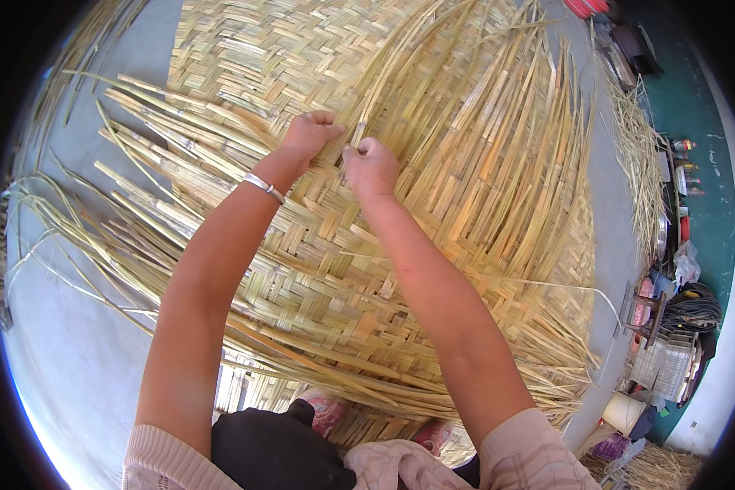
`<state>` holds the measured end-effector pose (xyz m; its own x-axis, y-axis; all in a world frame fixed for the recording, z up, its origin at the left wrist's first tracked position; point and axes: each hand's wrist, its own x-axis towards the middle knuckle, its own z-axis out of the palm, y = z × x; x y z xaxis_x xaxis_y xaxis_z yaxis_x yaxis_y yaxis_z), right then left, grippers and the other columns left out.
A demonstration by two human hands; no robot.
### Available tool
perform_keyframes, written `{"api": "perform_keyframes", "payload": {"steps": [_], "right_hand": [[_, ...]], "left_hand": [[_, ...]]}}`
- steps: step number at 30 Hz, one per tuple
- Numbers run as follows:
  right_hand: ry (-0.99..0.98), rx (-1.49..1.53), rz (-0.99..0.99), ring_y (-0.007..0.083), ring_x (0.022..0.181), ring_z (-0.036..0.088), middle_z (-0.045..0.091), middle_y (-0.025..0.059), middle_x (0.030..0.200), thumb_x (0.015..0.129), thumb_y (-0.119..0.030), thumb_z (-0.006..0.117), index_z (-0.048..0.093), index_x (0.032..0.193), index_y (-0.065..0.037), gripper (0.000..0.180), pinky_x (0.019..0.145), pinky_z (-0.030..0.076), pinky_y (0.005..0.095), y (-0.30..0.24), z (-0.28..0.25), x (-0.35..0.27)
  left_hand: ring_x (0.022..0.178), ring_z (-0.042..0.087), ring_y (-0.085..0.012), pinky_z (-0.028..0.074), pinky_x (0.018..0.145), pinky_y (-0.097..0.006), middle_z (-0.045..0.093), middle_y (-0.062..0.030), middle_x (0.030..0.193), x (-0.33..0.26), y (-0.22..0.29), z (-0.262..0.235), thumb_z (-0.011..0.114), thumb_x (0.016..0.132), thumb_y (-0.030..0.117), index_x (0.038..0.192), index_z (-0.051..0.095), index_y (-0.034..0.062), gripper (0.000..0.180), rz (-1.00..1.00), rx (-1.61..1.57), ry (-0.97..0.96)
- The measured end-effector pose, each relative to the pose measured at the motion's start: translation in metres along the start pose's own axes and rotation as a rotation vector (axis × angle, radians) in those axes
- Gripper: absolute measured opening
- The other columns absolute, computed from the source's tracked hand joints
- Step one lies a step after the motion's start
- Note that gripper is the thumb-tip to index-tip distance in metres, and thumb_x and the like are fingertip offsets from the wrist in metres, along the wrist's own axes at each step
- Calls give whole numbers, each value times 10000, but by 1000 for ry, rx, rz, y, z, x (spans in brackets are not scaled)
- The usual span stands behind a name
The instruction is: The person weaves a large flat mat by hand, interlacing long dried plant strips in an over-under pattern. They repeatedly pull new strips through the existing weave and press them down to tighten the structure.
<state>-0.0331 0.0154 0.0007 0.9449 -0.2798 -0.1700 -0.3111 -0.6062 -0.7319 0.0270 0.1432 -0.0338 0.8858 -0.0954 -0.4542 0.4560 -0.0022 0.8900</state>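
A large mat (302, 220) woven from split reed or bamboo strips lies spread out in front of me. My left hand (308, 137), with a pale bangle on its wrist, is closed in a pinch over the middle of the weave; the thing between its fingertips is mostly hidden. Just to its right, my right hand (372, 168) grips a long strip (363, 122) between thumb and fingers. That strip runs up and away over the mat. Loose strip ends (498, 139) fan out on the right, and more ends (155, 122) stick out to the left.
Thin loose strips (73, 220) curl over the grey floor (73, 343) at left. Along the green wall (714, 196) at right stand a straw bundle (637, 171), a coil of dark cable (692, 309), a white bucket (623, 413) and small bottles. My shoes (327, 412) show below.
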Motion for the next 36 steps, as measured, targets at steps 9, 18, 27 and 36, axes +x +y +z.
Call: {"api": "perform_keyframes", "payload": {"steps": [9, 18, 27, 36], "right_hand": [[28, -45, -9, 324, 710, 636, 653, 150, 722, 792, -269, 659, 644, 819, -46, 225, 673, 489, 409, 1, 11, -1], [-125, -50, -232, 293, 832, 635, 650, 139, 938, 832, -129, 588, 666, 988, -87, 180, 755, 497, 365, 16, 9, -8], [-15, 64, -326, 297, 888, 621, 630, 136, 1008, 811, -41, 575, 663, 993, -55, 202, 804, 497, 343, 33, 12, -11], [-261, -337, -396, 346, 923, 605, 584, 138, 1028, 779, 23, 553, 617, 1093, -53, 330, 830, 506, 397, 16, -3, -34]], "left_hand": [[779, 621, -135, 522, 729, -286, 663, -30, 878, -13, 7, -14, 687, 849, 85, 960, 647, 53, 122, 15, -366, -277], [795, 583, -99, 484, 741, -258, 650, -2, 879, -18, 32, -27, 660, 862, 66, 1037, 665, 43, 177, 83, -381, -116], [711, 595, -87, 481, 667, -245, 674, -24, 810, -40, 14, -66, 600, 853, 61, 974, 704, 24, 163, 298, 248, 424], [739, 652, -212, 511, 733, -344, 697, -94, 840, -49, 0, -65, 616, 854, 155, 1113, 671, 121, 267, 420, 688, 563]]}}
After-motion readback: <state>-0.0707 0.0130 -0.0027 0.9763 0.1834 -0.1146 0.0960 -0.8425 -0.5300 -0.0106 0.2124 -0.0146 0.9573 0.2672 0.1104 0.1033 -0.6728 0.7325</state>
